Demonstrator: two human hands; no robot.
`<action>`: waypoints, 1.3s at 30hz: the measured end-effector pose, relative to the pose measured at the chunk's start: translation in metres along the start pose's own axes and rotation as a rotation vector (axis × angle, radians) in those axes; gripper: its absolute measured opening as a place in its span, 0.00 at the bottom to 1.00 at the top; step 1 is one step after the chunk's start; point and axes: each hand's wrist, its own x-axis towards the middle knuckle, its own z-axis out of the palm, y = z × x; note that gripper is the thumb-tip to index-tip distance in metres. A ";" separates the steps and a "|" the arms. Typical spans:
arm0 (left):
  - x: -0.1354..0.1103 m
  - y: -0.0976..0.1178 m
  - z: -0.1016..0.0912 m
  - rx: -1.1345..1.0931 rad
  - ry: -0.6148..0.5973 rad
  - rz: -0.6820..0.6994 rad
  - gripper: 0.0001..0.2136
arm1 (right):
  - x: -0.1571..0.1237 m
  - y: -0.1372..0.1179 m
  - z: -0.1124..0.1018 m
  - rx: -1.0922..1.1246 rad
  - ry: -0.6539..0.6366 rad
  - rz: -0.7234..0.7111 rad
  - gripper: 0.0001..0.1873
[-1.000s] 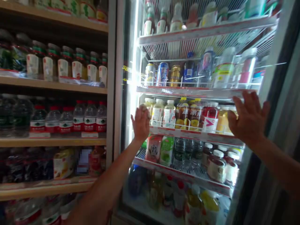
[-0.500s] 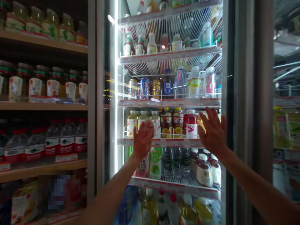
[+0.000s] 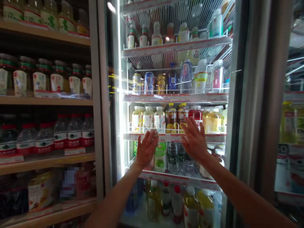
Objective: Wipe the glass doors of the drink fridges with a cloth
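Note:
Both of my hands are raised before a lit drinks fridge, where reflections suggest a glass door. My left hand has its fingers stretched out, in front of the lower shelf near a green-labelled bottle. A pale patch shows by its fingertips; I cannot make out what it is. My right hand is spread open, palm forward, partly covering a red drink bottle and a dark bottle with a yellow cap. Neither hand grips anything. Whether the palms touch the glass, I cannot tell.
Left of the fridge, wooden shelves carry jars and red-capped water bottles. A wide metal frame stands to the right, with another stocked cabinet beyond it. Cans and bottles fill the fridge's wire shelves.
My right hand has moved left and slightly down, toward my left hand. The left hand stays much the same, a little lower. The view has shifted slightly, tilting downward.

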 end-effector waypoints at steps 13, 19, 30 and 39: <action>-0.042 -0.005 -0.011 -0.004 -0.077 0.018 0.18 | -0.021 -0.035 0.011 0.062 -0.076 -0.023 0.31; -0.080 -0.056 -0.024 0.146 -0.003 -0.364 0.19 | -0.037 -0.018 0.005 0.041 -0.142 0.010 0.32; -0.085 -0.005 -0.021 -0.010 -0.117 -0.087 0.17 | -0.043 -0.051 0.008 0.102 -0.123 -0.036 0.26; -0.084 -0.014 -0.019 0.081 0.004 -0.411 0.21 | -0.059 -0.070 0.015 0.169 -0.198 -0.080 0.25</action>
